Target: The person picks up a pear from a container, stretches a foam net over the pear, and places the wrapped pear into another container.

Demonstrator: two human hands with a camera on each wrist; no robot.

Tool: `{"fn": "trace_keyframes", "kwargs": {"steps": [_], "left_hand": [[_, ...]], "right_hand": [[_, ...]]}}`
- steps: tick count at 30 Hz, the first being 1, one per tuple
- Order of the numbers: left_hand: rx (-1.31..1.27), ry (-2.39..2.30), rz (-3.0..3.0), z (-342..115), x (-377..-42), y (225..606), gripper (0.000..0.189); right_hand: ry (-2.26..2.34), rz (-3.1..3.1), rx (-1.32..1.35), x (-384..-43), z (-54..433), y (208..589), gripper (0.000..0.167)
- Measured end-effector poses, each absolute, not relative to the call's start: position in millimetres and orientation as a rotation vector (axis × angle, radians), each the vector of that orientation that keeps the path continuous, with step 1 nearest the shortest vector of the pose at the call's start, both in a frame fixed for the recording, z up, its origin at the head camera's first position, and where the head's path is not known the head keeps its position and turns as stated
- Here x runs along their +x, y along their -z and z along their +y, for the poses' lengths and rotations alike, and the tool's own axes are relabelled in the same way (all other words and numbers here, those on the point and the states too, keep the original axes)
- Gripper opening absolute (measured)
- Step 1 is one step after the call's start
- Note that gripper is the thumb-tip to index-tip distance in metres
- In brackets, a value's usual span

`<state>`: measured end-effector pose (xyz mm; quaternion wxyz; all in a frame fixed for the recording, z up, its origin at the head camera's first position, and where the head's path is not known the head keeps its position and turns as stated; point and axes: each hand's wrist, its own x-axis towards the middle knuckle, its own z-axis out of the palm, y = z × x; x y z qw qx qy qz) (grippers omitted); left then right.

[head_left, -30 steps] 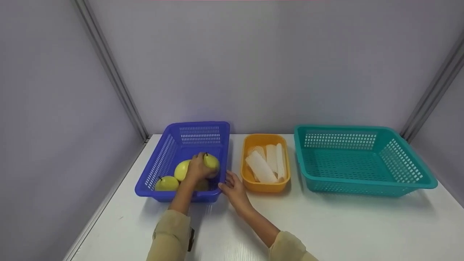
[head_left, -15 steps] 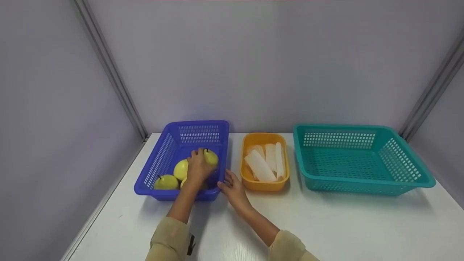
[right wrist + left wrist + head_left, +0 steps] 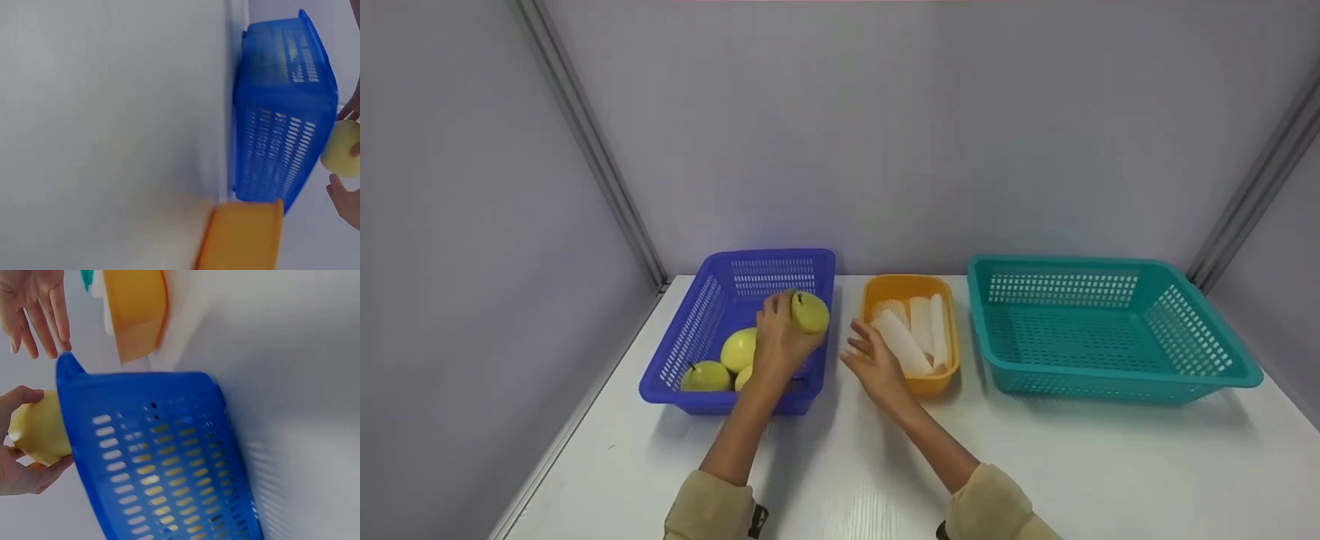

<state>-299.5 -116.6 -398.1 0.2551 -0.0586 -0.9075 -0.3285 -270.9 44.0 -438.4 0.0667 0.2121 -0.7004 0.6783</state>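
My left hand [image 3: 780, 337] grips a yellow-green pear [image 3: 810, 313] above the right side of the blue basket [image 3: 664, 345]; the left wrist view shows thumb and fingers around the pear [image 3: 40, 429]. Several more pears [image 3: 739, 350] lie below in the basket's near part, one partly hidden by my left forearm. My right hand [image 3: 879, 369] is raised between the blue basket and the orange container [image 3: 911, 285], fingers spread and holding nothing. White foam net sleeves [image 3: 901, 341] lie in the orange container, partly behind that hand.
A teal basket [image 3: 1110, 379] with nothing in it stands on the right of the white table [image 3: 1080, 465]. Grey panels [image 3: 885, 135] rise behind and at both sides.
My left hand has lifted the pear up and to the right out of the basket. My right hand has come off the basket's rim and moved right, toward the orange container.
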Motion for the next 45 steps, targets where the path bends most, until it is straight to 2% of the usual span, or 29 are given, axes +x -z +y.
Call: {"fn": "trace_keyframes", "kwargs": {"steps": [7, 16, 24, 36, 45], "left_hand": [[-0.327, 1.053, -2.485, -90, -275, 391, 0.074], [-0.608, 1.091, -2.571, -66, -262, 394, 0.072], [-0.742, 1.047, -2.613, -56, -254, 408, 0.071], [-0.871, 0.980, -2.719, -42, -244, 433, 0.066], [-1.010, 0.994, -2.707, -35, -237, 451, 0.070]], "right_hand": [[-1.959, -2.087, 0.726, -269, 74, 428, 0.053], [-1.838, -2.280, 0.758, -244, 105, 400, 0.053], [-1.770, -2.428, 0.771, -246, 127, 428, 0.056], [-1.784, -2.656, 0.836, -233, 153, 446, 0.068], [-1.874, -2.711, 0.929, -227, 168, 460, 0.066]]}}
